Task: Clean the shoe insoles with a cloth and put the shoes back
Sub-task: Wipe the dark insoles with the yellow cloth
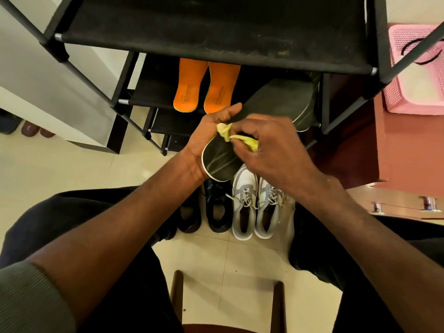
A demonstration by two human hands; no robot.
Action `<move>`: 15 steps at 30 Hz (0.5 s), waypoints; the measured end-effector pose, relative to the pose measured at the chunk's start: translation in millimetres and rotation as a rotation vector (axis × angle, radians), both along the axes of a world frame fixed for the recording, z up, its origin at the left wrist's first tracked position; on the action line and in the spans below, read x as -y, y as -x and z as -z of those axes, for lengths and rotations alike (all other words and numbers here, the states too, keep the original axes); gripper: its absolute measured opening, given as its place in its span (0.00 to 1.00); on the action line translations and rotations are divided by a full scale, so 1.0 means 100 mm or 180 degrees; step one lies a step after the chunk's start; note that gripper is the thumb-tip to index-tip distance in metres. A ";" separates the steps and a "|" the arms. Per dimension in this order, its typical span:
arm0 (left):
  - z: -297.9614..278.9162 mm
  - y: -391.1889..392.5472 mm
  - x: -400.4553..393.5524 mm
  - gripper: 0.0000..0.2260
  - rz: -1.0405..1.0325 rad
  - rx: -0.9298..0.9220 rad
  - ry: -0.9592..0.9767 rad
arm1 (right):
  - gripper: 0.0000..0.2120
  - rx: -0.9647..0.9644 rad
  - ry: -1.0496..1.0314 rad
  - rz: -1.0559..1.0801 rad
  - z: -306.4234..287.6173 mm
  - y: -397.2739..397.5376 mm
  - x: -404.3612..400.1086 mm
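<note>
While the left hand [204, 133] grips a smooth dark insole [240, 140], crumpled yellow cloth [240, 138] presses it.

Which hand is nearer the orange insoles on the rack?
Left. The left hand holds the dark insole just below the orange insoles; the right hand, wiping with the yellow cloth, sits lower and further right.
</note>
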State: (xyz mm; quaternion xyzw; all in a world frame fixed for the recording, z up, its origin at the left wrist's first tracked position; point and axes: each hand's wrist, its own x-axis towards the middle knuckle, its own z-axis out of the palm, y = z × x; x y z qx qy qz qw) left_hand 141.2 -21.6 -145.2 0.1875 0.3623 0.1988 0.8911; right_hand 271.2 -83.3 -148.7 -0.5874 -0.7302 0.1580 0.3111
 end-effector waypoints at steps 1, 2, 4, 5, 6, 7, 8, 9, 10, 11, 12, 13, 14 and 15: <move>0.00 -0.02 0.01 0.26 0.0054 0.0045 -0.0027 | 0.09 0.0213 -0.0019 0.0218 0.03 -0.08 -0.05; 0.01 -0.05 0.02 0.26 0.0063 0.0049 -0.0040 | 0.09 0.0308 -0.0002 0.0435 0.04 -0.14 -0.10; 0.03 -0.06 0.00 0.24 -0.0021 -0.0019 -0.0067 | 0.09 0.0102 0.0049 0.0626 0.04 -0.15 -0.14; 0.03 -0.06 0.00 0.23 -0.0050 -0.0071 -0.0079 | 0.09 -0.0133 0.0080 0.0590 0.01 -0.10 -0.12; 0.03 -0.05 -0.01 0.23 -0.0097 -0.0085 -0.0058 | 0.09 -0.0414 0.0107 0.0486 -0.02 -0.01 -0.09; 0.02 -0.03 0.00 0.22 -0.0157 -0.0122 -0.0059 | 0.09 -0.0669 0.0129 0.0330 -0.06 0.08 -0.03; 0.02 -0.02 0.00 0.19 -0.0264 -0.0194 -0.0099 | 0.08 -0.0859 0.0149 0.0126 -0.09 0.17 0.03; 0.01 0.00 0.00 0.17 -0.0378 -0.0276 -0.0188 | 0.07 -0.0929 0.0154 -0.0102 -0.11 0.23 0.09; 0.02 0.00 -0.01 0.15 -0.0448 -0.0314 -0.0279 | 0.07 -0.0860 0.0132 -0.0301 -0.10 0.25 0.12; 0.02 0.00 -0.01 0.17 -0.0437 -0.0297 -0.0290 | 0.07 -0.0681 0.0087 -0.0432 -0.09 0.24 0.14; 0.02 0.00 -0.01 0.21 -0.0374 -0.0203 -0.0216 | 0.07 -0.0436 0.0037 -0.0453 -0.08 0.19 0.13; -0.01 -0.01 0.00 0.25 -0.0270 -0.0095 -0.0152 | 0.08 -0.0177 -0.0020 -0.0348 -0.05 0.13 0.10; -0.02 -0.01 0.00 0.28 -0.0171 0.0016 -0.0115 | 0.08 0.0030 -0.0082 -0.0152 -0.01 0.05 0.04; -0.02 -0.03 -0.01 0.29 -0.0084 0.0090 -0.0099 | 0.08 0.0159 -0.0127 0.0073 0.02 -0.03 -0.02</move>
